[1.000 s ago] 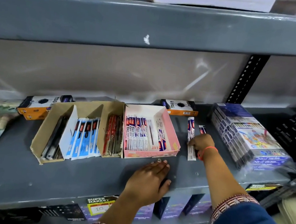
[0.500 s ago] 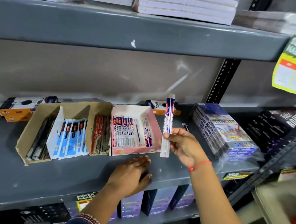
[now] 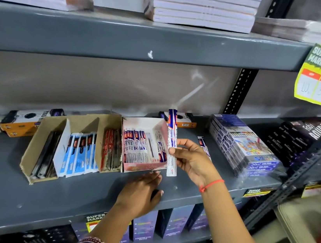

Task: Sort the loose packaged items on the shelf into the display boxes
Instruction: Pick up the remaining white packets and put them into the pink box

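My right hand [image 3: 192, 161] grips a long white and blue pen packet [image 3: 171, 141], held upright just right of the pink display box [image 3: 162, 129], which holds several like packets. One more loose packet [image 3: 203, 145] lies on the grey shelf [image 3: 5, 178] behind my right hand. My left hand [image 3: 140, 192] rests palm down on the shelf in front of the pink box, holding nothing. Left of the pink box, a brown cardboard box [image 3: 32, 145] holds dark, blue and red packets.
Orange and black boxes [image 3: 23, 119] lie behind the display boxes. A wrapped stack of colour-pencil packs [image 3: 244, 144] stands to the right, with dark packs [image 3: 300, 135] beyond it. Notebook stacks [image 3: 203, 6] fill the upper shelf. A price tag [image 3: 320, 77] hangs at the right.
My right hand picked the packet up from the shelf, lifted it upright and brought it left beside the pink box. My left hand stayed flat on the shelf.
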A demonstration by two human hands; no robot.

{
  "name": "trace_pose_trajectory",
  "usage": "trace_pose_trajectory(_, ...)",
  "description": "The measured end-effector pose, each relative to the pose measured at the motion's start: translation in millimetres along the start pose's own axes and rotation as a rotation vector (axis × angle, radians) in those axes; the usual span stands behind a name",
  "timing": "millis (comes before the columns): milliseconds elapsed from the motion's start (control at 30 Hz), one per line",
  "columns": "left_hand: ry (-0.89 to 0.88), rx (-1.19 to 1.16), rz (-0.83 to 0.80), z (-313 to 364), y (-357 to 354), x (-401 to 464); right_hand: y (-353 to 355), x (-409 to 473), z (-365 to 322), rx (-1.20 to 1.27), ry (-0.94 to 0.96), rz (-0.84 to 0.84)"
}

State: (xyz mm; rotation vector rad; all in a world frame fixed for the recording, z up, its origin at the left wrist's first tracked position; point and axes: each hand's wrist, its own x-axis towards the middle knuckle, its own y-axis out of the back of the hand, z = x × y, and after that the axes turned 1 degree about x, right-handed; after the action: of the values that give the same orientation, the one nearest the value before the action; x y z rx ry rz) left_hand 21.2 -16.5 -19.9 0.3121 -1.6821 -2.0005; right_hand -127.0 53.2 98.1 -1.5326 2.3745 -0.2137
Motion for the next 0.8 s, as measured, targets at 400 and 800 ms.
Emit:
trace_pose_trajectory(400, -0.035, 0.065, 0.032, 8.2, 10.3, -5.2, -55.3, 83.5, 20.0, -0.498, -0.110, 0.122)
trace_pose_trajectory(800, -0.106, 0.146, 0.030, 13.1, 18.8, -5.4, -67.7, 122.6, 46.4, -0.962, -0.157, 0.148)
